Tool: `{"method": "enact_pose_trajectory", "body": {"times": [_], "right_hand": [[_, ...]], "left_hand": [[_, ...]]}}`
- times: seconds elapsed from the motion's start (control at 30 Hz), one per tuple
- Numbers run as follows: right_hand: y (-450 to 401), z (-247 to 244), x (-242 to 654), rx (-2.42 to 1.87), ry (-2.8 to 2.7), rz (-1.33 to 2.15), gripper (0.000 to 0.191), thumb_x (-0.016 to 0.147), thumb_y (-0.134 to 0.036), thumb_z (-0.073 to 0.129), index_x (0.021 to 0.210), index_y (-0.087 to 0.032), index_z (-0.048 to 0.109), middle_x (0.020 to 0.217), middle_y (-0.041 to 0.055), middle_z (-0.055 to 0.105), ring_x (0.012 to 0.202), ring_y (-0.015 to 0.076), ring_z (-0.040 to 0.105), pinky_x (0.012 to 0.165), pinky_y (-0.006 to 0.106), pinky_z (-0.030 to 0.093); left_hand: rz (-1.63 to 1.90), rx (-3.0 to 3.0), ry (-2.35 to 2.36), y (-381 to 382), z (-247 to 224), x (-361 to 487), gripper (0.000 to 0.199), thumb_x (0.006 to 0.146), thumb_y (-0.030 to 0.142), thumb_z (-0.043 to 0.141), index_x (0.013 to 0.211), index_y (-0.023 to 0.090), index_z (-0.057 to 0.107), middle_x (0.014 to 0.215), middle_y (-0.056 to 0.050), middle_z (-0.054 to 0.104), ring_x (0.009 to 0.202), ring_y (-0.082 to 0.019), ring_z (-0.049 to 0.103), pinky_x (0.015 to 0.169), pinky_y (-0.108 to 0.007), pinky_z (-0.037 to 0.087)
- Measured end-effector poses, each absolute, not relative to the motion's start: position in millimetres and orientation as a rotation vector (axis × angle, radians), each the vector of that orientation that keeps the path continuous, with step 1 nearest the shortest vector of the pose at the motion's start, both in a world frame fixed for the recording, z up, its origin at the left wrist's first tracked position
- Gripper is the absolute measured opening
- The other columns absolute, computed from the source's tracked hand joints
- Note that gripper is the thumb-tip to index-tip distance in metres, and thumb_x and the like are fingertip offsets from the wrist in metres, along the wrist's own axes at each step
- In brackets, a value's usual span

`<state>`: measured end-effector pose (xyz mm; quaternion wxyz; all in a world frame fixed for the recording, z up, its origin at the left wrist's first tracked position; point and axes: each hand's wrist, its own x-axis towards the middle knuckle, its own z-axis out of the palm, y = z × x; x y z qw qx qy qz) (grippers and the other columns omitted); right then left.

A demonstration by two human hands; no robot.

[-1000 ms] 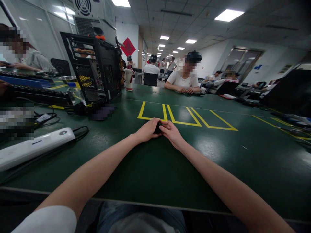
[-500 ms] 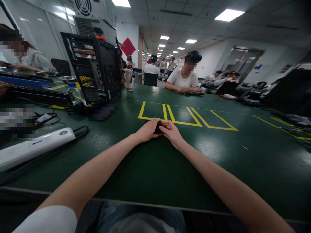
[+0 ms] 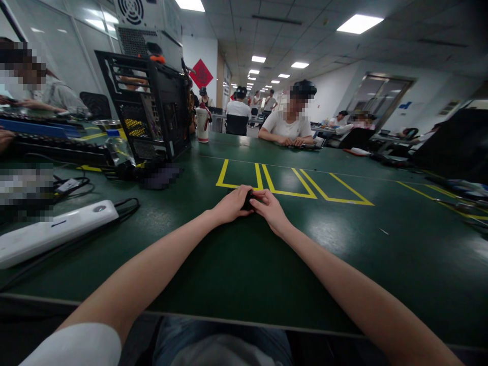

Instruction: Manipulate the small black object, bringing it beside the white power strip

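One left hand (image 3: 231,206) and one right hand (image 3: 271,209) are counted at one small dark object (image 3: 247,201). On the worktop (image 3: 247,269), three yellow taped outlines (image 3: 292,193) are seen. Toward its left edge, one long white device (image 3: 61,226), one blue-capped bottle (image 3: 119,151) and one black computer case (image 3: 173,109) are found; toward the far edge, one white cup (image 3: 202,127). The dim items (image 3: 463,204) along the right edge cannot be counted surely.

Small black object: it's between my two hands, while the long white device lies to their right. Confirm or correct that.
Wrong side: the head view shows the long white device lying left of the left hand and right hand, which do have the small black object between them.
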<state>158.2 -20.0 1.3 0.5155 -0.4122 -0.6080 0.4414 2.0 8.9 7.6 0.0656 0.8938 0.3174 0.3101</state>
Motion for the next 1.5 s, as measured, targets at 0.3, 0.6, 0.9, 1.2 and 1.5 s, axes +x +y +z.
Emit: {"method": "enact_pose_trajectory", "body": {"times": [0.3,0.6,0.9,1.2,1.5], "right_hand": [[-19,1,156,-0.903,-1.490,1.074,0.032,0.064,-0.018,0.062,0.093,-0.020,0.048,0.105,0.0033,0.054,0.103,0.0169,0.051,0.096,0.038,0.037],[-17,0,157,-0.899,-1.561,0.928,0.022,0.072,-0.022,0.055,0.091,-0.023,0.045,0.100,0.0008,0.052,0.100,0.0149,0.052,0.093,0.036,0.040],[-33,1,154,-1.126,-1.859,0.420,0.033,0.076,-0.009,0.036,0.106,-0.020,0.044,0.110,0.0080,0.044,0.105,0.0187,0.045,0.094,0.038,0.036],[-17,-8,171,-1.442,-1.936,0.326,0.035,0.078,-0.029,0.045,0.111,-0.017,0.047,0.113,0.0122,0.048,0.111,0.0255,0.042,0.097,0.044,0.030],[-1,-4,194,-1.602,-1.942,0.238,0.034,0.074,-0.031,0.053,0.105,-0.017,0.054,0.108,0.0118,0.052,0.105,0.0274,0.045,0.090,0.046,0.033]], "left_hand": [[0.930,2.706,0.958,11,6,1,0.062,0.064,0.022,0.065,0.116,0.016,0.030,0.111,-0.012,0.047,0.102,-0.025,0.050,0.085,-0.040,0.043],[0.940,2.698,0.941,11,7,2,0.059,0.067,0.025,0.063,0.115,0.017,0.031,0.110,-0.011,0.047,0.101,-0.025,0.051,0.085,-0.041,0.043],[0.896,2.685,0.939,9,10,0,0.061,0.066,0.025,0.063,0.117,0.018,0.029,0.112,-0.010,0.047,0.101,-0.025,0.051,0.086,-0.040,0.042],[0.691,2.488,1.243,25,13,-1,0.054,0.070,0.044,0.057,0.113,0.019,0.036,0.107,-0.009,0.054,0.093,-0.025,0.055,0.076,-0.036,0.045],[0.666,2.211,1.518,58,8,17,0.061,0.065,0.057,0.056,0.111,0.022,0.037,0.110,-0.008,0.054,0.095,-0.026,0.055,0.073,-0.035,0.045]]}}
